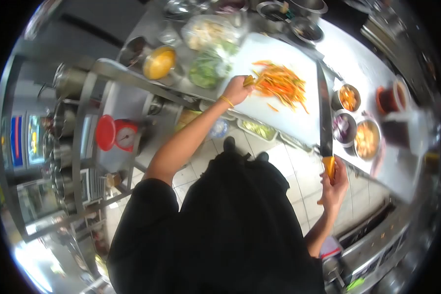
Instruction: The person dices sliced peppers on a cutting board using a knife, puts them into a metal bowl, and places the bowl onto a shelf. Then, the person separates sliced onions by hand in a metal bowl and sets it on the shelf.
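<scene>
My right hand (334, 185) is closed around the yellow handle of a long knife (324, 108). The blade points away from me along the right edge of the white cutting board (240, 105). A pile of orange and yellow vegetable strips (281, 88) lies on the board. My left hand (237, 91), with a yellow band at its wrist, is closed at the board's left edge. From its fingers sticks a small yellow-brown piece (250, 80), too blurred to name. The strips lie just to the right of that hand.
Right of the knife stand metal bowls with orange pieces (348, 98), purple onion (344, 126) and pale chunks (366, 139). Bagged greens (206, 68) and a yellow-filled bowl (159, 62) are on the left. A red scale (126, 135) sits on a lower surface; sliced vegetables fill a tray (257, 130) below the board.
</scene>
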Available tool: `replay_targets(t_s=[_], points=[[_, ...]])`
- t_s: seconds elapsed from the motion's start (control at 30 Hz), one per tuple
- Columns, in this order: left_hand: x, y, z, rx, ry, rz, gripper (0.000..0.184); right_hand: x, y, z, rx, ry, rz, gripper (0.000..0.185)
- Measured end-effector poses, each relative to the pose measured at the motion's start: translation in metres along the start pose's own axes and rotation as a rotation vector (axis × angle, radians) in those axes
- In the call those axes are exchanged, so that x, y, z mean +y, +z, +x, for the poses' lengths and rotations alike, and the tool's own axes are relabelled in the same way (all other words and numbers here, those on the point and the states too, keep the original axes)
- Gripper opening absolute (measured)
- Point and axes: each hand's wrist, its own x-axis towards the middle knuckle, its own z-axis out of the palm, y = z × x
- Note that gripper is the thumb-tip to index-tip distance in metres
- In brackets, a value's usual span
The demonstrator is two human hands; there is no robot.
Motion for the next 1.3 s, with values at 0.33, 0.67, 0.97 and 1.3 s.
replay_targets(t_s=[0.33, 0.67, 0.97, 1.3], points=[[0.141, -0.302, -0.187, 0.697, 0.223, -0.064, 0.016, -0.021, 0.059, 0.057, -0.239, -0.071, 0.078, 0.054], [0.089, -0.629, -0.223, 0.684, -0.511, 0.863, 0.031, -0.091, 0.129, 0.079, -0.294, -0.309, -0.08, 0.04], [-0.001, -0.722, -0.158, 0.305, -0.922, 0.247, 0.017, -0.071, 0.152, 0.067, -0.194, -0.425, -0.401, 0.044], [-0.014, -0.736, -0.152, 0.455, -0.719, 0.439, 0.024, -0.085, 0.17, 0.063, -0.211, -0.41, -0.483, 0.043]])
